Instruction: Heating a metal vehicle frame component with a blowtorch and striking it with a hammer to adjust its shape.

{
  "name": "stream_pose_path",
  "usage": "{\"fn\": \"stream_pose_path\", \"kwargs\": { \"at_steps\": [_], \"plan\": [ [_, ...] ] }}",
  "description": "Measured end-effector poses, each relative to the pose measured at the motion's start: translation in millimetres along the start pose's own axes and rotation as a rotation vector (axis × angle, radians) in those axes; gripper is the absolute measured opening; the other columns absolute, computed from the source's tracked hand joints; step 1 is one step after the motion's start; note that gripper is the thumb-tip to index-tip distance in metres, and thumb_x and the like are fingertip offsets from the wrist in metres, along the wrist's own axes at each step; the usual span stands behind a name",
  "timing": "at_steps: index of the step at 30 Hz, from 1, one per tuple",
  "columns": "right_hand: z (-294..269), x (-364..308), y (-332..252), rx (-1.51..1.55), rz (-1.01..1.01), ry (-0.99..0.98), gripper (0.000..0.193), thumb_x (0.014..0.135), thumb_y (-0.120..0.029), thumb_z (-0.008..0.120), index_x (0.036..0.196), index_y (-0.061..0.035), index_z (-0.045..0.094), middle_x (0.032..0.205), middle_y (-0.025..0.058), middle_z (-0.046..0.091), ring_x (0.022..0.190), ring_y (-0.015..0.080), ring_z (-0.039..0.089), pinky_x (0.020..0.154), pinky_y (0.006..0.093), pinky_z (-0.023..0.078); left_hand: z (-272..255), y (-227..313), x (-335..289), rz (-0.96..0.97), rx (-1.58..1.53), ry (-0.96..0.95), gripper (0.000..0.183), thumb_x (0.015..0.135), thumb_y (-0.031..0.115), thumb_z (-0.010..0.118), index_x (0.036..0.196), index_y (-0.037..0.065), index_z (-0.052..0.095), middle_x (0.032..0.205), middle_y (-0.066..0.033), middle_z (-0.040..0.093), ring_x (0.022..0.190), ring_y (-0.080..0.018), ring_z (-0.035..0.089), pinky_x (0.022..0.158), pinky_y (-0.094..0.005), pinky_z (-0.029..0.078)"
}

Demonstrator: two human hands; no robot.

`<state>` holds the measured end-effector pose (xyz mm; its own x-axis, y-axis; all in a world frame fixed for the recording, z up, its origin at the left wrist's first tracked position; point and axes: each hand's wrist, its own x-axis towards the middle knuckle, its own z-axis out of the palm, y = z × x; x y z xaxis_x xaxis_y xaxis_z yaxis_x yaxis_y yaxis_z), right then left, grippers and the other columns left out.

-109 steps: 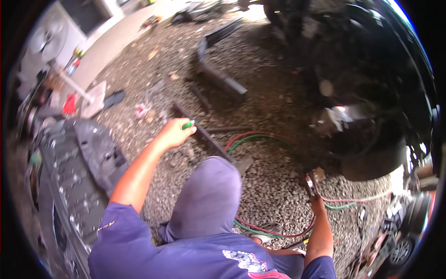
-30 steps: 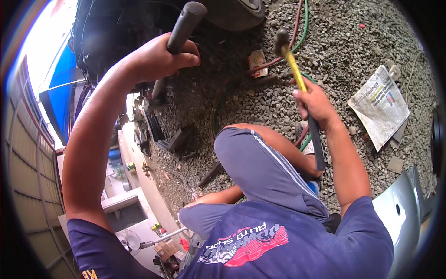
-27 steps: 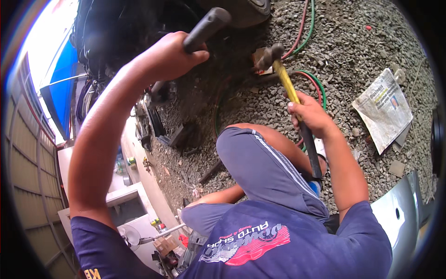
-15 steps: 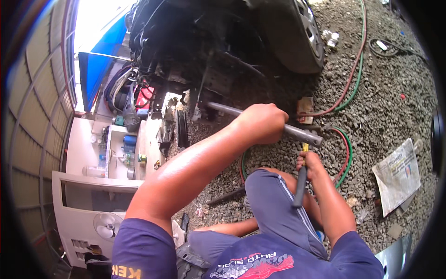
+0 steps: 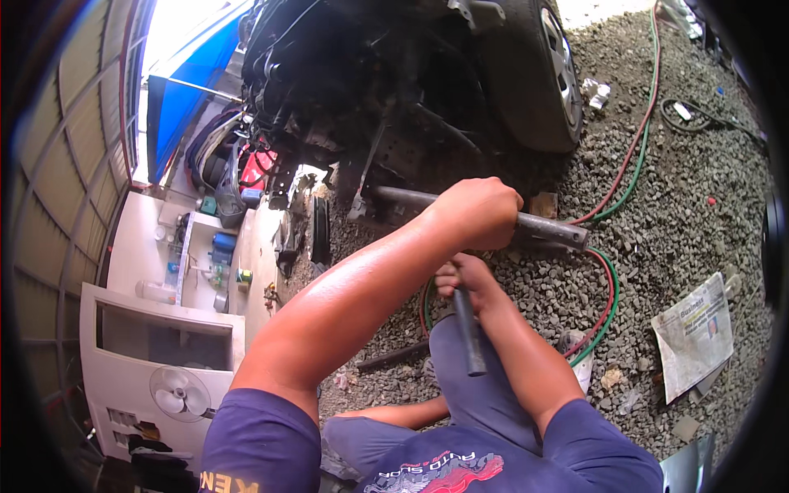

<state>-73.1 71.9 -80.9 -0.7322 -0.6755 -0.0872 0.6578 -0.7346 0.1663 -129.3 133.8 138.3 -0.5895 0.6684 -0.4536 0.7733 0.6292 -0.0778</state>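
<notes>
My left hand (image 5: 483, 214) is closed around a thick grey metal pipe (image 5: 552, 231), which lies nearly level across the middle. The pipe's far left end (image 5: 390, 194) reaches in beside the dark metal parts under the vehicle; its right end, with a small hole, sticks out past my fist. Below my left wrist, my right hand (image 5: 470, 278) grips what looks like a hammer (image 5: 470, 341) by its dark handle. The handle's butt points down over my bent knee. The hammer's head is hidden behind my left hand and forearm.
The raised vehicle's wheel (image 5: 555, 78) stands at the top. Red and green hoses (image 5: 615, 300) loop over the gravel. A newspaper (image 5: 694, 337) lies at right. At left are a white panel (image 5: 164, 329), a fan (image 5: 178, 394) and a bucket (image 5: 234, 212). A dark bar (image 5: 393, 356) lies near my leg.
My right hand has moved left with the hammer, from below the pipe's right end to below my left wrist. My left hand keeps its hold on the pipe. The view has shifted slightly.
</notes>
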Motion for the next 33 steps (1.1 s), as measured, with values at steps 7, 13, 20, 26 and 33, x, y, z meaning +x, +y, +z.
{"fn": "stream_pose_path", "kwargs": {
  "at_steps": [7,13,20,26,33],
  "plan": [
    [-177,-115,-33,0.204,-0.573,0.734,0.006,0.104,-0.012,0.055,0.104,-0.0131,0.049,0.069,-0.0006,0.048,0.058,0.0144,0.05,0.055,0.0315,0.049,8,-4,-2,0.028,0.003,-0.042,0.025,0.075,0.01,0.067,0.097,0.008,0.079,0.093,-0.0188,0.078,0.096,-0.039,0.076,0.088,-0.0497,0.061],
    [-44,-52,4,-0.144,-0.55,0.878,0.007,0.099,-0.006,0.056,0.104,-0.0093,0.051,0.083,0.006,0.051,0.07,0.0203,0.057,0.062,0.0352,0.053,16,-13,-7,0.006,0.036,-0.084,0.025,0.076,0.011,0.067,0.098,0.009,0.08,0.094,-0.0174,0.079,0.096,-0.0377,0.076,0.087,-0.0488,0.061],
    [162,-16,157,-0.821,0.198,-0.773,0.023,0.109,-0.023,0.062,0.091,-0.0084,0.065,0.066,0.001,0.054,0.058,0.0116,0.052,0.053,0.0316,0.04,1,-8,-18,0.099,0.014,-0.057,0.024,0.072,0.01,0.07,0.095,0.01,0.078,0.091,-0.0175,0.078,0.093,-0.0385,0.076,0.085,-0.0503,0.061],
    [117,-70,135,-0.667,0.398,-0.241,0.033,0.108,-0.025,0.062,0.078,-0.0152,0.053,0.065,-0.0041,0.047,0.054,0.0075,0.039,0.049,0.0295,0.036,13,-1,-23,0.046,0.037,-0.083,0.023,0.074,0.011,0.069,0.096,0.011,0.079,0.091,-0.0186,0.078,0.093,-0.0397,0.076,0.085,-0.0504,0.061],
    [-100,-128,-1,0.228,-0.447,0.46,0.019,0.112,-0.022,0.051,0.096,-0.0128,0.046,0.07,-0.0025,0.047,0.056,0.0099,0.046,0.054,0.0317,0.048,17,6,-31,0.037,0.044,-0.087,0.03,0.077,0.01,0.067,0.104,0.012,0.08,0.094,-0.0163,0.079,0.095,-0.0387,0.076,0.088,-0.0495,0.061]
  ]
}}
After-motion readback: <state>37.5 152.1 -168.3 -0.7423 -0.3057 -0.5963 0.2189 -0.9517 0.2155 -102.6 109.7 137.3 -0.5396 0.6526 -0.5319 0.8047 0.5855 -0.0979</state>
